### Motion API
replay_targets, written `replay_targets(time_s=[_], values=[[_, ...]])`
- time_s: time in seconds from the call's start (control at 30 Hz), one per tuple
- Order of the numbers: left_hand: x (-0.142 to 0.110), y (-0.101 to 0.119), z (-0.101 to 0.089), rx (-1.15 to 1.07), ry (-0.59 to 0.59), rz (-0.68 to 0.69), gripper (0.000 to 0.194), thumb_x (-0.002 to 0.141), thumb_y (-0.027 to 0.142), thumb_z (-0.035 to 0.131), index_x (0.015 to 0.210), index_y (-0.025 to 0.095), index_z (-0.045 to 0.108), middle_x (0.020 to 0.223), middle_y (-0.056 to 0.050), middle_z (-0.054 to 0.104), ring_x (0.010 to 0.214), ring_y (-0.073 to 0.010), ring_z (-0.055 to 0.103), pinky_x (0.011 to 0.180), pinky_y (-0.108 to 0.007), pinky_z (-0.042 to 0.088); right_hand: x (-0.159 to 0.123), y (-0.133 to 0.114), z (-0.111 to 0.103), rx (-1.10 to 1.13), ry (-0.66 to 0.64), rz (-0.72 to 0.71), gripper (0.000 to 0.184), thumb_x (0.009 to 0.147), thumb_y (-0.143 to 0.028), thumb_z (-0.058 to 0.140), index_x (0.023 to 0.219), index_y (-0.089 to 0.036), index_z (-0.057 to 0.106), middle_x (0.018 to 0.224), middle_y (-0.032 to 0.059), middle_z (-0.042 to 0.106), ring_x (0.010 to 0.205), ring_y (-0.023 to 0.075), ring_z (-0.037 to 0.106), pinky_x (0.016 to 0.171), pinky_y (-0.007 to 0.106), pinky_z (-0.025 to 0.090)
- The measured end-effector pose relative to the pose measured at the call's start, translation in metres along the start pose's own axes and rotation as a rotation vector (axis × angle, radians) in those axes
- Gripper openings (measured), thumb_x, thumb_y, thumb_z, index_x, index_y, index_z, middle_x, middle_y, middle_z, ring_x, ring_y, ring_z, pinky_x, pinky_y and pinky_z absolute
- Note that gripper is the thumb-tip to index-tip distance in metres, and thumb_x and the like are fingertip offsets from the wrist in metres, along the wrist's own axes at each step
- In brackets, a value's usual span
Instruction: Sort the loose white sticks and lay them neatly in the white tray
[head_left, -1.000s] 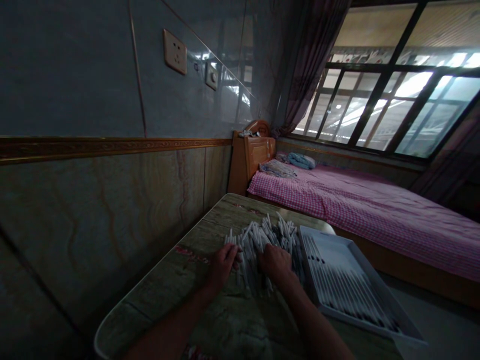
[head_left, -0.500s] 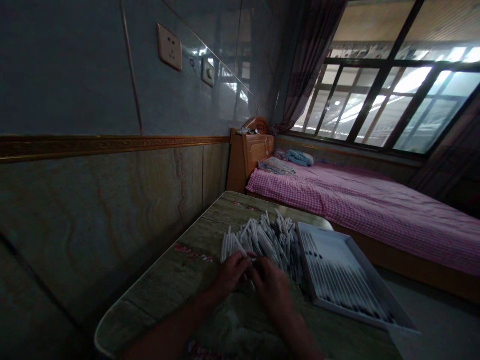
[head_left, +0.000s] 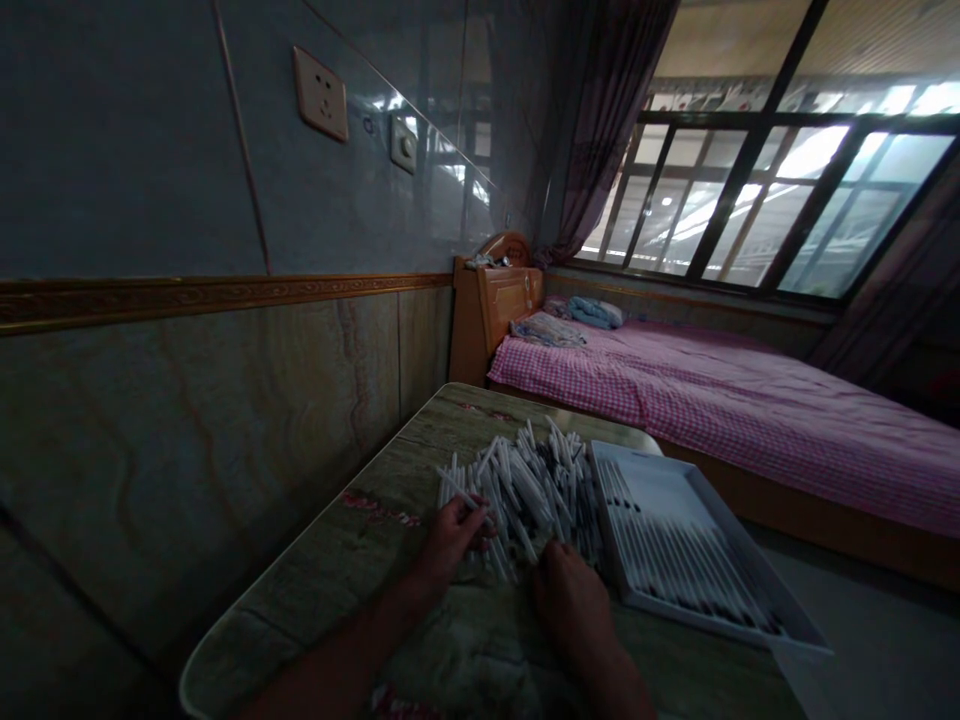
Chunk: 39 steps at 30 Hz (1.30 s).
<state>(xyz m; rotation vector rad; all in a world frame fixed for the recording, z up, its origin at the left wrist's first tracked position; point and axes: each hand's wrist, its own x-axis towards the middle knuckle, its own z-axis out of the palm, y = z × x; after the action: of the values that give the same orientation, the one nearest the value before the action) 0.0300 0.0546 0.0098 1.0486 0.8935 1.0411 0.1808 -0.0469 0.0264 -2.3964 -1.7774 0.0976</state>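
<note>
One white stick [head_left: 457, 488] is pinched between thumb and fingers of the person's left hand [head_left: 444, 546], its free end slanting toward 10 o'clock. Left hand sits at 8 o'clock of a loose pile of similar sticks [head_left: 529, 485]; these lie on the patterned table [head_left: 337, 590], overlapping at mixed angles. Right hand [head_left: 574, 595]: at 5 o'clock of the pile, near its lower edge, fingers curled inward; grip cannot be told, the back of the hand hides the palm. Pale shallow tray [head_left: 667, 490]: just beside the pile, 3 to 4 o'clock, holding a row of dark-tipped sticks [head_left: 682, 555] side by side. Bed [head_left: 720, 400], pink checked cover: beyond, 2 o'clock.
</note>
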Motion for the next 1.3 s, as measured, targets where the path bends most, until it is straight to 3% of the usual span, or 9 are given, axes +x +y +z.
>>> replay_targets(time_s=[0.27,0.53,0.8,1.1,1.2,1.3], values=[[0.002,0.0,-0.004,-0.109,0.036,-0.057,0.04,0.061,0.05,0.074,0.078,0.016,0.06,0.077,-0.005,0.071,0.069,-0.0187,0.07,0.054,-0.025,0.052,0.0,0.002,0.0,0.04,0.013,0.04,0.021,0.087,-0.014,0.04,0.086,-0.017,0.061,0.086,0.0098,0.071,0.077,0.0212,0.068,0.056,0.025,0.035],[0.004,0.005,-0.006,-0.365,0.149,-0.136,0.015,0.077,0.026,0.069,0.074,0.014,0.06,0.071,-0.005,0.072,0.064,-0.0172,0.071,0.058,-0.026,0.057,0.001,0.005,0.018,0.455,0.237,-0.215,0.016,0.087,-0.025,0.045,0.074,-0.021,0.052,0.07,0.0029,0.065,0.063,0.0156,0.061,0.055,0.022,0.035],[0.006,0.008,-0.008,-0.468,0.175,-0.154,0.012,0.086,0.016,0.058,0.074,0.013,0.059,0.067,-0.005,0.073,0.058,-0.0161,0.07,0.055,-0.025,0.057,0.001,0.004,0.026,0.472,0.235,-0.231,0.015,0.084,-0.021,0.043,0.071,-0.022,0.051,0.066,0.0012,0.061,0.059,0.0155,0.058,0.054,0.023,0.033],[0.009,0.009,-0.009,-0.521,0.183,-0.178,0.013,0.088,0.018,0.055,0.077,0.013,0.058,0.07,-0.006,0.073,0.058,-0.0147,0.07,0.052,-0.023,0.056,0.001,0.004,0.028,0.46,0.254,-0.262,0.015,0.082,-0.017,0.044,0.072,-0.022,0.052,0.066,0.0007,0.061,0.06,0.0145,0.057,0.055,0.023,0.033],[0.008,0.007,-0.01,-0.46,0.162,-0.145,0.014,0.083,0.025,0.064,0.075,0.013,0.059,0.072,-0.006,0.073,0.062,-0.0157,0.07,0.055,-0.024,0.057,0.002,0.003,0.028,0.429,0.251,-0.256,0.015,0.083,-0.016,0.045,0.071,-0.022,0.053,0.067,0.0006,0.062,0.06,0.0145,0.058,0.054,0.023,0.032],[0.007,0.007,-0.01,-0.295,0.134,-0.043,0.027,0.072,0.038,0.073,0.077,0.014,0.06,0.075,-0.006,0.073,0.063,-0.0165,0.069,0.054,-0.025,0.055,0.001,0.003,0.026,0.394,0.267,-0.233,0.015,0.083,-0.017,0.045,0.072,-0.022,0.054,0.068,0.0012,0.063,0.06,0.0152,0.059,0.054,0.023,0.032]])
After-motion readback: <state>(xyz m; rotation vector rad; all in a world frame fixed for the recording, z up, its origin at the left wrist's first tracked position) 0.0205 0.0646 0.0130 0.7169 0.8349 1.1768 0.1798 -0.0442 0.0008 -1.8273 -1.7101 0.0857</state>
